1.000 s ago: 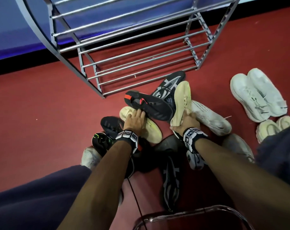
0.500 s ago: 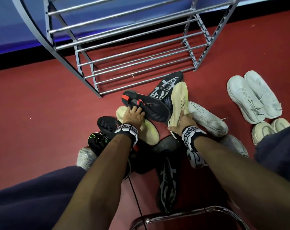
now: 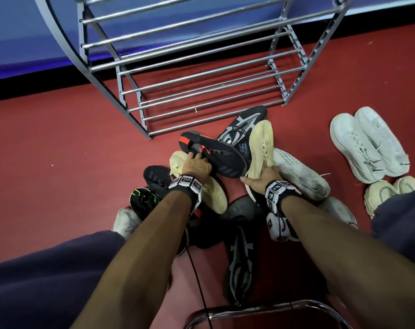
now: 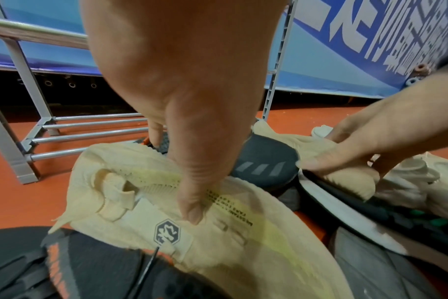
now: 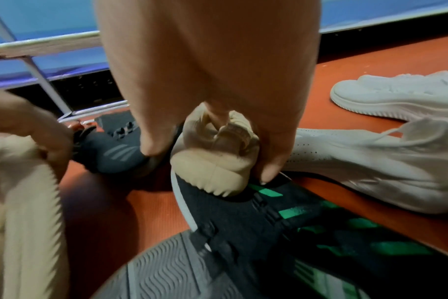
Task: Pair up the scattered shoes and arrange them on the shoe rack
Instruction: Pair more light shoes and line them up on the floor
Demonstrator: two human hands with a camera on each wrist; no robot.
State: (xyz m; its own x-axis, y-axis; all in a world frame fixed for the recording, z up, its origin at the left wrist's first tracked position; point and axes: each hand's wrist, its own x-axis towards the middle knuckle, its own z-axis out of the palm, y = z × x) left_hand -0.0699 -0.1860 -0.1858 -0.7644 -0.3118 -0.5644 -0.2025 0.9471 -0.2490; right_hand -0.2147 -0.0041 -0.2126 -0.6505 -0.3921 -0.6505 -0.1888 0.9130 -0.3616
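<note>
Pairing step: left hand (image 3: 197, 165) fingers gripping one cream shoe (image 4: 218, 232), right hand (image 3: 261, 179) gripping its mate (image 3: 261, 143); next, freeing both from the pile.

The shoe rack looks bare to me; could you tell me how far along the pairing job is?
Done: nothing is on the shoe rack; only the white pair lies matched on the floor. In hand: left hand and right hand each grip a cream shoe. Left: the pile's dark shoes.

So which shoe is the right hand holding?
Start at the rack; a pile of shoes lies just before it. The right hand grips the cream shoe at the pile's right, toe toward the rack. Its neighbours are black and white.
</note>
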